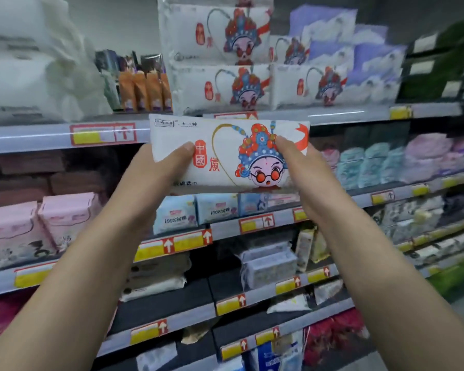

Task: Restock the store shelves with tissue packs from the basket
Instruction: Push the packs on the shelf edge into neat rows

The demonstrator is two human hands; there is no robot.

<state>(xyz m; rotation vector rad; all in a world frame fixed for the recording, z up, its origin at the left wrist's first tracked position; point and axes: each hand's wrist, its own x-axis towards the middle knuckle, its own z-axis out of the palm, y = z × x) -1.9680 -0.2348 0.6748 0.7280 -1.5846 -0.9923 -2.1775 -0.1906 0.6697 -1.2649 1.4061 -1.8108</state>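
A white tissue pack printed with a cartoon opera face and red characters is held up in front of the shelves. My left hand grips its left end, thumb on the front. My right hand grips its right end, thumb pressed over the headdress print. Just above, on the upper shelf, stand stacked packs of the same design, two rows wide and several high. The basket is out of view.
Purple-and-white packs sit right of the matching stack, orange pouches and large white bags to the left. Lower shelves hold pink packs, blue packs and pastel packs, with price-tag rails along each edge.
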